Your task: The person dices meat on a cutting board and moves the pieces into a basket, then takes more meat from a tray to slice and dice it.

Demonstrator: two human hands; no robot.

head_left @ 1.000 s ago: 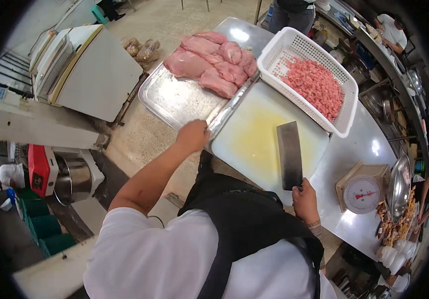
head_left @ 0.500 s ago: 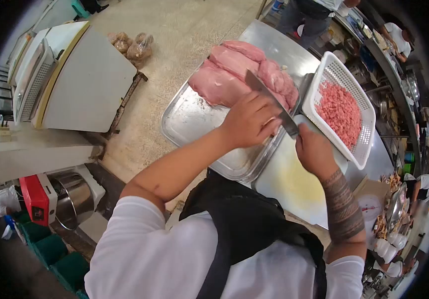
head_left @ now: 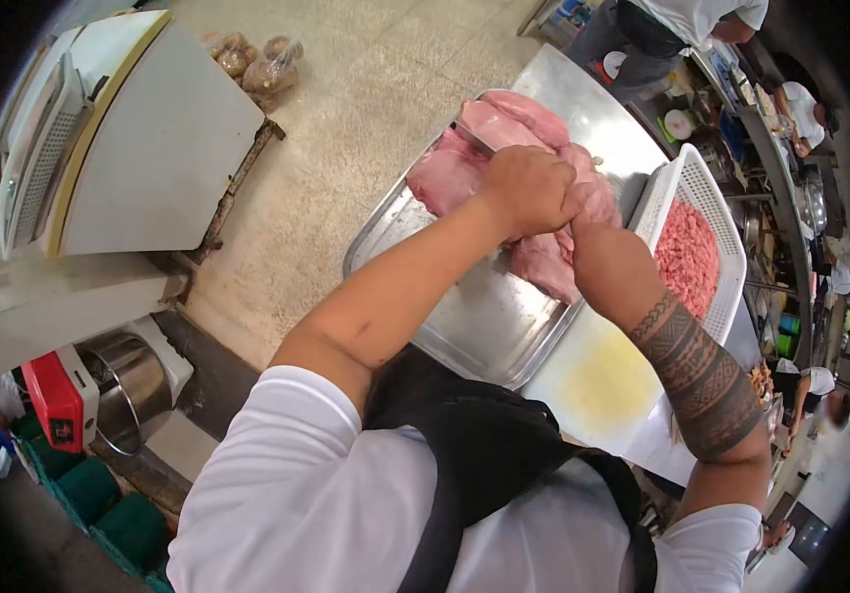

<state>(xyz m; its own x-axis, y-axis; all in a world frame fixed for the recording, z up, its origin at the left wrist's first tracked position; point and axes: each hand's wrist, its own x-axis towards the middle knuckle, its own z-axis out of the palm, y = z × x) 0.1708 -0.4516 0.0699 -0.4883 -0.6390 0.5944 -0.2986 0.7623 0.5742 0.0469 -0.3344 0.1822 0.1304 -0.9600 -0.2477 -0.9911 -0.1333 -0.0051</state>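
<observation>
Left hand: I see my left hand (head_left: 531,190) lying over the raw meat (head_left: 445,180), fingers bent down at the blade; whether they grip it or only press, I cannot tell.
Right hand: my right hand (head_left: 614,262) is closed at the near end of the knife (head_left: 473,138) — it seems clenched around the handle, though the handle itself is hidden.
Knife: its blade shows past the left hand, among the large pieces.
Meat: heaped on the far part of the metal tray (head_left: 474,318), by the left edge of the table (head_left: 614,111); the tray's near part is bare metal.
Change: the left hand has moved farther over the pieces, and the blade has gone in lower among them — I judge that a cut is being made on the tray.
Board: the cutting board (head_left: 598,381) lies just beside the tray, toward the near edge.
Basket: the white basket (head_left: 734,235) of small chopped meat (head_left: 687,259) is toward the right edge.
Beyond: a co-worker (head_left: 684,18) stands past the far corner.
</observation>
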